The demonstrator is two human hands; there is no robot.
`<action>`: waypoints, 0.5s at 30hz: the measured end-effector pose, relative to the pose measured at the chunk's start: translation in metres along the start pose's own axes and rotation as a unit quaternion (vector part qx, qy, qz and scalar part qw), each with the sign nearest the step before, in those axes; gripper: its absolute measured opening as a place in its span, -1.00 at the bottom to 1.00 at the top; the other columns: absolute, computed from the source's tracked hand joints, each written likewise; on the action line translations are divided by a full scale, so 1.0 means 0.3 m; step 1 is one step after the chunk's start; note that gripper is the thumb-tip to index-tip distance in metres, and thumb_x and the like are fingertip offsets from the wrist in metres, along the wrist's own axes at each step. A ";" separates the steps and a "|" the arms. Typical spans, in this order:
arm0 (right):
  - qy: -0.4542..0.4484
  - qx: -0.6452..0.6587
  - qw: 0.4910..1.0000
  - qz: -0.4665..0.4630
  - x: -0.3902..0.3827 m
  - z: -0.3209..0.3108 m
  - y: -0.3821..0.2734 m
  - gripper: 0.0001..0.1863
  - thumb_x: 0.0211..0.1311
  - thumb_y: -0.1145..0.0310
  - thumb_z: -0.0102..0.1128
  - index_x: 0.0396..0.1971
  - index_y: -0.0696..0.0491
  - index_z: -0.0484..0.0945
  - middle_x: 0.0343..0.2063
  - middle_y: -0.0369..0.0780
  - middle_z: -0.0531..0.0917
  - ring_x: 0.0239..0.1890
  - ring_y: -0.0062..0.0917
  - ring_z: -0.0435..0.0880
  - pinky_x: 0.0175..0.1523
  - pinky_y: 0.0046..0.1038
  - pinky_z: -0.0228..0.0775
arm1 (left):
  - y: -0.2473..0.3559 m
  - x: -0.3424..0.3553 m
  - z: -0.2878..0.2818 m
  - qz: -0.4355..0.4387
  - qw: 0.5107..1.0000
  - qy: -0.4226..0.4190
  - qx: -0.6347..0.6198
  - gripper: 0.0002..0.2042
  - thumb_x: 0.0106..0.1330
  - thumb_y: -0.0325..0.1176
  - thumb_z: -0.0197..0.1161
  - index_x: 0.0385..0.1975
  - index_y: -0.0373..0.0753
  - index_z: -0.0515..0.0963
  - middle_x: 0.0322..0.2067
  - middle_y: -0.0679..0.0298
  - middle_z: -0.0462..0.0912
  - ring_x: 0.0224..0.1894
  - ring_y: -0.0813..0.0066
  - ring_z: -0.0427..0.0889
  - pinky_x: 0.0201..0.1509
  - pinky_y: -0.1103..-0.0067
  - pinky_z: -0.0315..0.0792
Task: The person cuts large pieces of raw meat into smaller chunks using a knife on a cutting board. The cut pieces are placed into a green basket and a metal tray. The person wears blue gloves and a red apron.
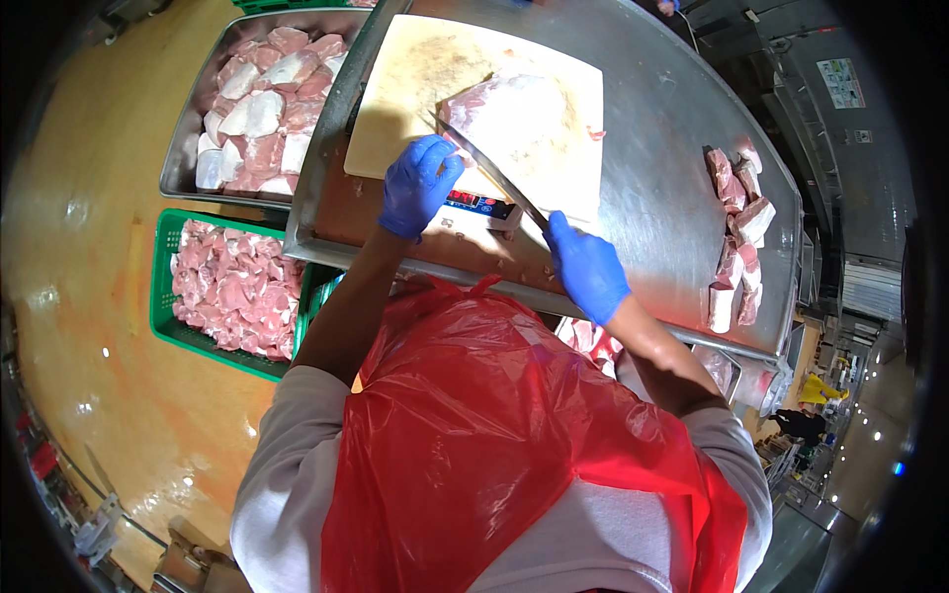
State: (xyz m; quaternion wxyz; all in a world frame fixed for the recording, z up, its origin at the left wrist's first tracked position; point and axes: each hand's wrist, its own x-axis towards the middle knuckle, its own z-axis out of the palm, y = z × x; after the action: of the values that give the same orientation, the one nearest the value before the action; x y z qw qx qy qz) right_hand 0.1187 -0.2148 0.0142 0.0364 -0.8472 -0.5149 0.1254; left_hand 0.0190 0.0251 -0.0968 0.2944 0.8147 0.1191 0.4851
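Our right hand (587, 267), closed around the knife (489, 170) handle, runs the blade toward eleven o'clock into the meat slab (519, 124) on the cutting board (415, 79), whose near edge our left hand (417, 185) pinches.

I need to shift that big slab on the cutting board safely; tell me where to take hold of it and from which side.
Grip the big meat slab at its near left corner, where the left hand already rests, coming from the left. The knife in the right hand lies along its near right edge, so that side looks risky; the left side over the cutting board is open.
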 end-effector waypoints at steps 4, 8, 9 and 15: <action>0.017 0.007 1.000 0.006 0.179 0.027 -0.131 -0.72 0.34 0.42 0.03 -0.03 0.19 0.30 -0.42 0.12 0.66 -0.37 0.08 0.67 -0.29 0.01 0.49 | -0.012 0.022 -0.010 -0.063 0.998 -0.026 -0.002 -0.90 0.15 -0.43 0.39 -0.38 -0.21 0.62 -0.29 0.17 0.66 -0.19 0.17 0.68 -0.15 0.34 0.58; 0.020 0.040 0.999 0.019 0.362 -0.046 -0.270 -0.73 0.32 0.42 0.03 -0.06 0.20 0.29 -0.42 0.12 0.67 -0.32 0.07 0.69 -0.22 0.00 0.51 | -0.026 0.016 -0.005 -0.070 0.997 -0.011 -0.009 -0.90 0.16 -0.43 0.37 -0.35 -0.22 0.62 -0.29 0.16 0.66 -0.22 0.15 0.69 -0.15 0.33 0.58; 0.019 0.045 0.998 0.025 0.376 -0.051 -0.277 -0.73 0.31 0.41 0.06 -0.07 0.19 0.29 -0.42 0.11 0.67 -0.31 0.05 0.70 -0.20 -0.01 0.52 | -0.032 0.018 -0.011 -0.087 0.996 -0.024 -0.004 -0.90 0.16 -0.43 0.36 -0.34 -0.22 0.62 -0.29 0.16 0.67 -0.22 0.15 0.69 -0.16 0.33 0.59; -0.021 0.028 0.999 0.025 0.141 0.047 -0.125 -0.63 0.33 0.33 0.11 0.03 0.14 0.29 -0.34 0.11 0.68 -0.28 0.06 0.68 -0.18 -0.01 0.52 | -0.048 0.015 -0.044 -0.139 0.990 -0.005 0.004 -0.91 0.20 -0.38 0.36 -0.33 -0.18 0.66 -0.27 0.22 0.69 -0.31 0.21 0.70 -0.23 0.40 0.60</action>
State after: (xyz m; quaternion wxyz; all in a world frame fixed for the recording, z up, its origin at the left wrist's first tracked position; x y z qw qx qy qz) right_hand 0.1014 -0.1610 0.0002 0.0460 -0.8555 -0.4907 0.1588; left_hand 0.0114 0.0435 -0.0973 0.3568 0.7935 0.2320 0.4351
